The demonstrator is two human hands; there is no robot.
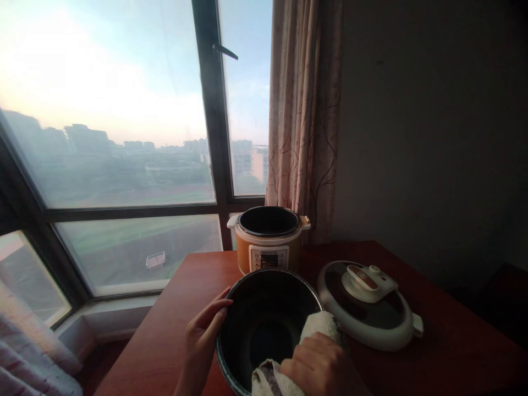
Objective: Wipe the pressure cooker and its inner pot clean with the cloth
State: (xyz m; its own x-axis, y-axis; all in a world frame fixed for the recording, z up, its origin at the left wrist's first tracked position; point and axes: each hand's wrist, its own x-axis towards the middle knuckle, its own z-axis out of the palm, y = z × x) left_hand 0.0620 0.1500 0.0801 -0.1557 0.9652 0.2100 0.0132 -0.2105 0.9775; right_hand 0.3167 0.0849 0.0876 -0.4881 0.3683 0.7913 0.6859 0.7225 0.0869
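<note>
One black pot (236, 330), just before the cooker (243, 252) | left hand (205, 325) pinching rim; right hand (315, 360) clutching cloth (319, 324) at right side | judged stiff, slick, moderately light; best gripped by rim.

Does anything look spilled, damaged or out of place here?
Nothing stands out. The cooker stands upright, the lid lies handle-up on the table, the left hand holds the black pot, and the right hand grips a cloth. No spill shows; the pot's inside is too dark to check.
</note>
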